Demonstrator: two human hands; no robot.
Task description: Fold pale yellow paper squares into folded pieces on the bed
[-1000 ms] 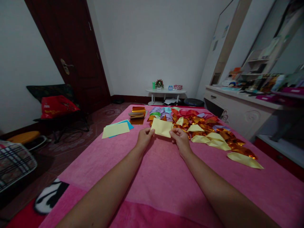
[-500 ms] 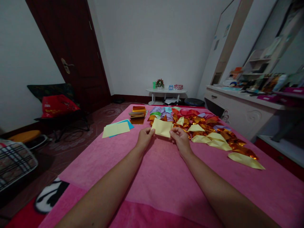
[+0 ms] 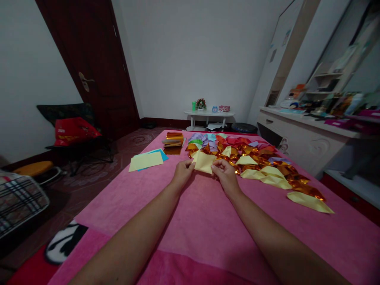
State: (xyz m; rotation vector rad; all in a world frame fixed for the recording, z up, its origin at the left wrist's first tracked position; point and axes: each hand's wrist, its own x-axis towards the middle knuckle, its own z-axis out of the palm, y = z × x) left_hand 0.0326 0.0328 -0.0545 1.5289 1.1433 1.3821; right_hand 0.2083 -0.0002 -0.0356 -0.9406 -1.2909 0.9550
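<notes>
Both my hands hold one pale yellow sheet of paper point(image 3: 205, 162) just above the pink blanket point(image 3: 190, 221). My left hand point(image 3: 183, 172) pinches its left edge and my right hand point(image 3: 225, 172) pinches its right edge, fingers closed on it. The sheet is partly folded, with a corner pointing up. Right behind it lies a spread of folded paper pieces point(image 3: 255, 158) in gold foil, yellow, red and purple.
Flat yellow and blue sheets point(image 3: 147, 160) lie to the left, with a stack of gold foil paper point(image 3: 173, 139) beyond. More yellow folded pieces point(image 3: 308, 200) trail to the right. A white dresser point(image 3: 303, 134), a small white table point(image 3: 208, 115) and a dark door point(image 3: 89, 67) surround the bed.
The yellow sheet has been folded narrower between my hands, which have moved slightly closer together. The view has shifted a little.
</notes>
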